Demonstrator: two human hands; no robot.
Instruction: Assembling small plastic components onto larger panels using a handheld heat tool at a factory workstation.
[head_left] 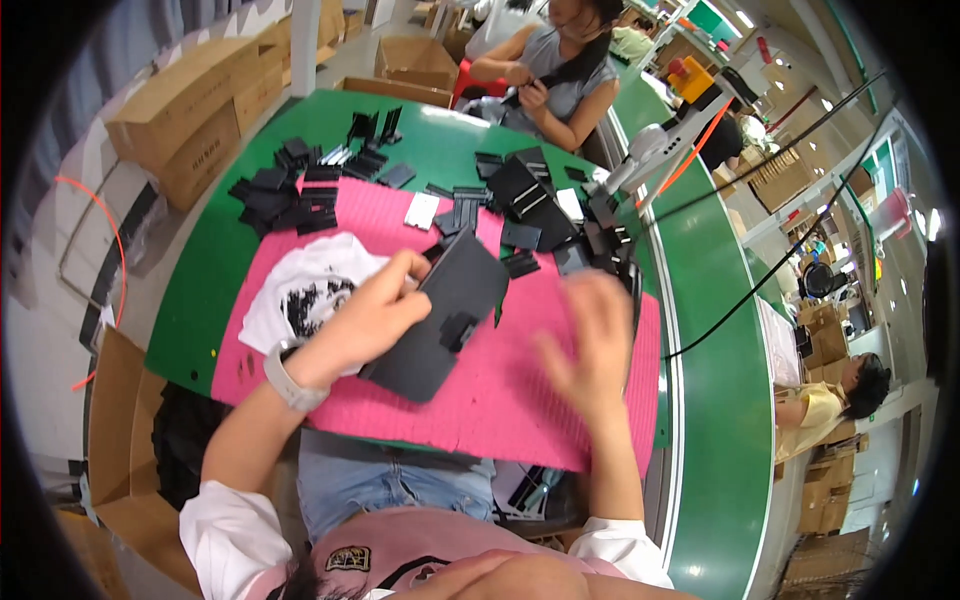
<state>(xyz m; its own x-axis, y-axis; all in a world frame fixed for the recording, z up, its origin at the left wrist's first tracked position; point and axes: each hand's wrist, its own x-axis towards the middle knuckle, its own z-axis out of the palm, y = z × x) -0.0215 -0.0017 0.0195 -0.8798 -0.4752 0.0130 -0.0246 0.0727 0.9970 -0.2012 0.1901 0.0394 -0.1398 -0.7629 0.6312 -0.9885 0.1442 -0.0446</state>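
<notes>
Two risks, I'd say. Held only at its left edge, the dark panel (468, 285), over the pink mat (490, 405), could swivel from the left hand's (385, 312) pinch, angled inward. Rightward, loose black parts (522, 264) could get knocked if the right hand (592, 345), raised, blurred, fingers spread, seemingly empty, sweeps forward.

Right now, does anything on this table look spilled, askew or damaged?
The crumpled white cloth on the pink mat: ragged black patches mark it, loose bits or print, I can't tell which. Black parts lie jumbled toward the far side of the green table. The dark panel in the left hand shows no clear damage.
</notes>
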